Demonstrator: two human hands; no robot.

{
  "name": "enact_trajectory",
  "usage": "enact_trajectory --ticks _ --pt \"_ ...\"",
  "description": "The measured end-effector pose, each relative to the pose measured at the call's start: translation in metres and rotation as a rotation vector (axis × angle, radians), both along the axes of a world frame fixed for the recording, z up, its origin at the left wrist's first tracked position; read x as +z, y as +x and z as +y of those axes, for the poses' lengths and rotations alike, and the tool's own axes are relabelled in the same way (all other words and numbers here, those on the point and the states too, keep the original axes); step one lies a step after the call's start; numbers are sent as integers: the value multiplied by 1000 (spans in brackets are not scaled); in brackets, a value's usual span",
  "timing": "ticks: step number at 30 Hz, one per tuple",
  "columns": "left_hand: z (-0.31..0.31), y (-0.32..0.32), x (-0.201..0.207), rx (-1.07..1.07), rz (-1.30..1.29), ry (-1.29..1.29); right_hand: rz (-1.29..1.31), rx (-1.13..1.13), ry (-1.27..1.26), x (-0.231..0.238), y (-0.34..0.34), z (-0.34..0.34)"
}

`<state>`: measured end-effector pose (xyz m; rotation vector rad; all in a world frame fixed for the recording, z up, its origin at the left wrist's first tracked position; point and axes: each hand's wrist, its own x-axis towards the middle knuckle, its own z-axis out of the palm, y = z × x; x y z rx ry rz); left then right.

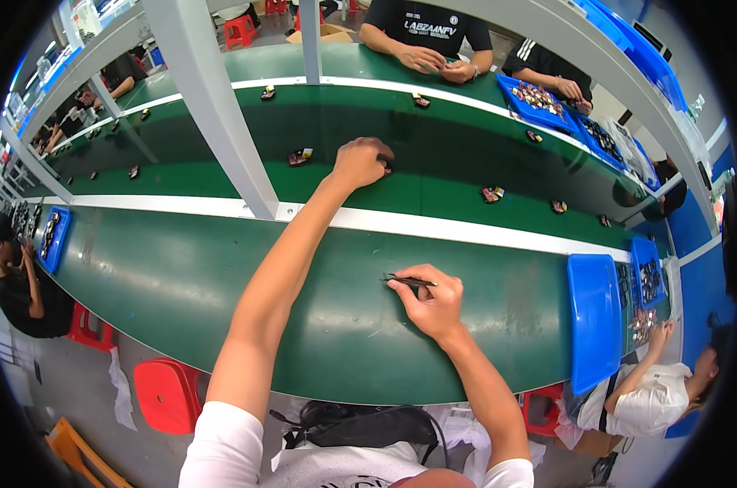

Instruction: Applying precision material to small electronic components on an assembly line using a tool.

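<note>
Across the white rail [466,228] that divides the near green surface [181,285] from the conveyor belt [433,163], the left hand [358,163] is stretched far out, its grip closed over a small dark part [385,167] lying on the belt; how firmly the fingers hold it I cannot tell. The right hand [433,302] rests on the near surface, pinching a pair of black tweezers [407,281] that point left. The likeliest slip is at the far reach: the arm is nearly straight, so a weak pinch could drop the part onto the belt. The white post [214,114] stands just left of the forearm and would catch an elbow swung that way. Other small parts [299,157] lie near the hand on the belt and could be knocked. Between the two hands the near surface is bare, giving wide room to draw back; the blue tray [593,317] sits well to the right, away from the tweezers.
</note>
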<state>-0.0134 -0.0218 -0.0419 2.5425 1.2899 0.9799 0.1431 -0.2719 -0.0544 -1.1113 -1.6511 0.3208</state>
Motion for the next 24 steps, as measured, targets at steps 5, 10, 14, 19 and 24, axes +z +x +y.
enact_trajectory --ticks 5,10,14,19,24 --pt "13 6 30 -47 394 -204 -9 15 21 0 0 2" --pt "15 19 28 -59 532 -137 -87 0 77 2 5 -4" --pt "0 24 40 48 513 -187 -70 5 91 3 8 -11" --pt "-13 -10 50 55 443 -290 -20 37 67 2 -1 -10" --pt "-68 -18 51 -90 -178 -420 -62 41 105 9 5 -13"
